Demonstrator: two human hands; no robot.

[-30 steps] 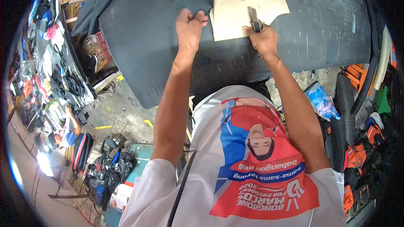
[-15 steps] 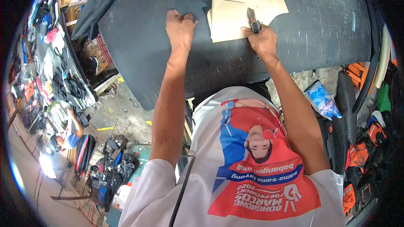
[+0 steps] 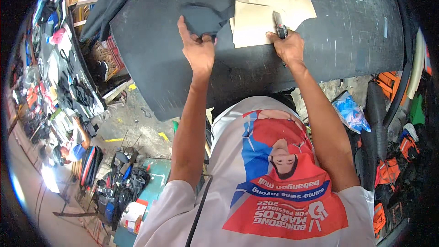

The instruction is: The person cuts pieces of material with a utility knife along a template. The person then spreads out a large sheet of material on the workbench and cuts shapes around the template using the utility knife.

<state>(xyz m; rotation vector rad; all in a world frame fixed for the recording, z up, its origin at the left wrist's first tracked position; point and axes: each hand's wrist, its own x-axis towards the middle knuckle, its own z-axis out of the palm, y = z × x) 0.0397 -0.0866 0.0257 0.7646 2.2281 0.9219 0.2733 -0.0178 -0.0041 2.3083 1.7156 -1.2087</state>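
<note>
Head view: hands (image 3: 244, 48) probably trim dark sheet (image 3: 201, 18) beside template (image 3: 267, 18).

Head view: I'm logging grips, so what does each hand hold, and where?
Left hand pinches a dark cut piece by its near edge. Right hand grips a knife by its handle, over the tan pattern.

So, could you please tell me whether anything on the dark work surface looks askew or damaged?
Nothing looks damaged. The left hand lifts a dark cut piece off the dark sheet, so it sits raised. The right hand holds a cutter on the beige pattern, which lies flat.
</note>
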